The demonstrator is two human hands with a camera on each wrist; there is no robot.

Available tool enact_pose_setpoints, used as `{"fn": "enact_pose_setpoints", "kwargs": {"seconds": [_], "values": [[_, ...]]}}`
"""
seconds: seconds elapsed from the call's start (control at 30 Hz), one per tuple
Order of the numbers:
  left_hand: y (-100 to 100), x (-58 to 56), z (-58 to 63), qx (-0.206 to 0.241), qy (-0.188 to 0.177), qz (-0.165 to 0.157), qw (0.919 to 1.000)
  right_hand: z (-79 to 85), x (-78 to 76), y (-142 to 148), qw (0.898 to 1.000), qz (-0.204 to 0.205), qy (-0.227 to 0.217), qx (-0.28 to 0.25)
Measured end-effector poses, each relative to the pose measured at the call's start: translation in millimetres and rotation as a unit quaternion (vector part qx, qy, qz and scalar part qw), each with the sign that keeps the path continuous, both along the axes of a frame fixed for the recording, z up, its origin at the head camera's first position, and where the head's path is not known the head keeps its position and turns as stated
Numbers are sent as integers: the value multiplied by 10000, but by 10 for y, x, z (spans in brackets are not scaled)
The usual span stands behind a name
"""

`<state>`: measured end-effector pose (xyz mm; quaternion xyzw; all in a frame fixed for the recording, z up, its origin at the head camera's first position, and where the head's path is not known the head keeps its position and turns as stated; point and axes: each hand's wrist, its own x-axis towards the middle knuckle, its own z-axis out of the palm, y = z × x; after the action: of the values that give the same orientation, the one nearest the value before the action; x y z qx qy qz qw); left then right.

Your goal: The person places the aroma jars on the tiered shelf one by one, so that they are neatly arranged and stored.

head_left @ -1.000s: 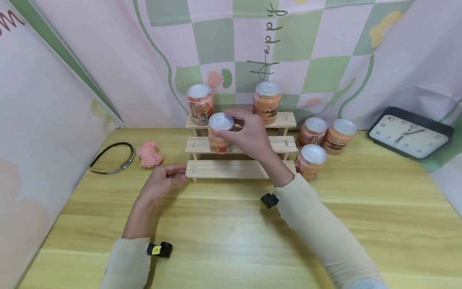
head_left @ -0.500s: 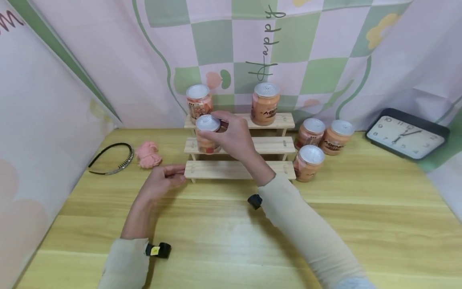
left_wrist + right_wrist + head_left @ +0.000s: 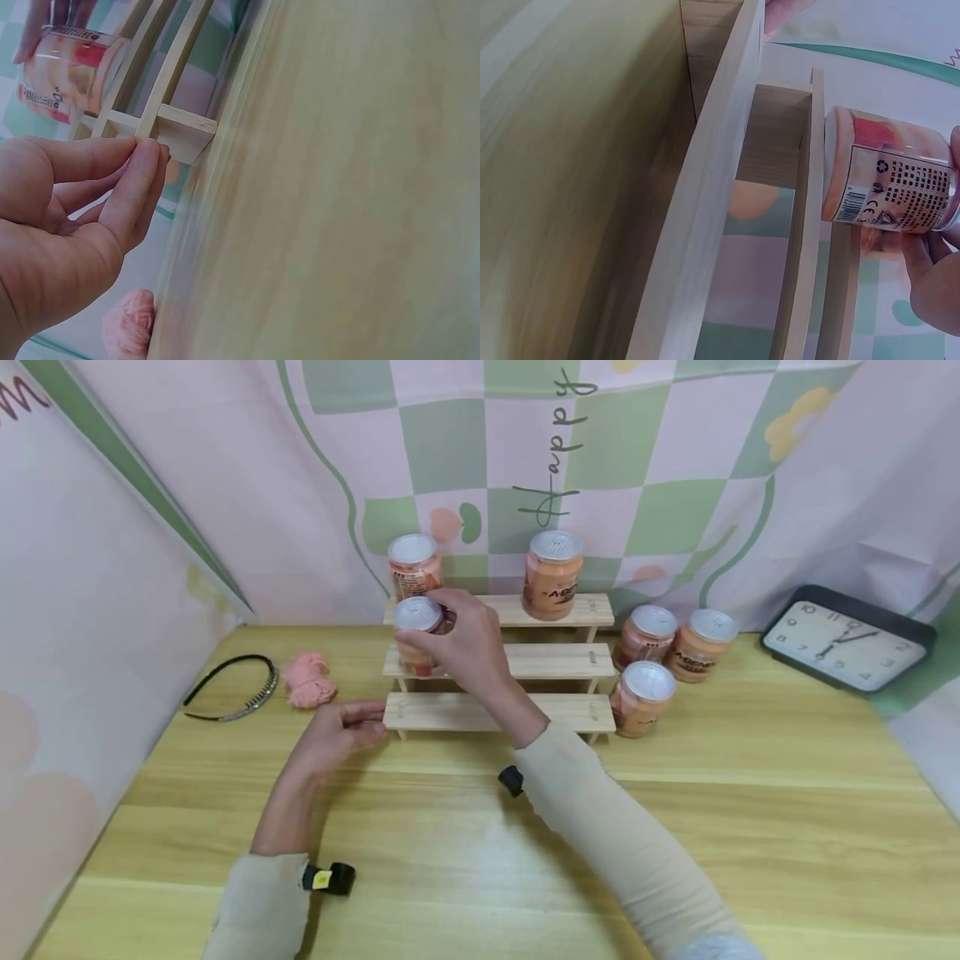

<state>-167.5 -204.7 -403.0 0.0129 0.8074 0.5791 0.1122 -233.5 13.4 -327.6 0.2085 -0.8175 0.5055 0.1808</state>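
A three-tier wooden stand [image 3: 465,714] stands at the back of the table. My left hand [image 3: 330,739] pinches the left end of its lowest board; in the left wrist view its thumb and fingertips meet at the board's corner. My right hand [image 3: 472,643] grips a peach-coloured jar [image 3: 416,656] with a silver lid near the top. This jar is upright at the left end of the middle tier, its base at the board in the right wrist view. Behind it, a similar jar [image 3: 412,560] on the top tier is partly hidden. Another jar [image 3: 553,581] stands further right on that tier.
Three like jars, the front one [image 3: 643,697] closest to the stand, are grouped at its right. Beyond them leans a black-framed clock [image 3: 847,639]. Left of the stand lie pink yarn [image 3: 309,681] and a black headband [image 3: 262,693]. A patterned cloth [image 3: 525,443] hangs behind.
My right hand has slid leftward with the jar, from nearer the middle of the middle tier to its left end. My left hand stays at the lowest board.
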Motion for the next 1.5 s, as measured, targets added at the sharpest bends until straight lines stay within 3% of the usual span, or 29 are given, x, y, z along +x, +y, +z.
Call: {"fn": "enact_pose_setpoints", "kwargs": {"seconds": [0.97, 1.3, 1.5], "values": [[2, 0, 14, -115, -31, 42, 9999, 30, 43, -6, 9998, 170, -94, -15], [5, 12, 39, -41, 5, 17, 10000, 98, 63, 199, 9996, 188, 17, 187], [15, 15, 40, 3, 23, 9, 10000, 106, 123, 391, 9994, 128, -293, 112]]}}
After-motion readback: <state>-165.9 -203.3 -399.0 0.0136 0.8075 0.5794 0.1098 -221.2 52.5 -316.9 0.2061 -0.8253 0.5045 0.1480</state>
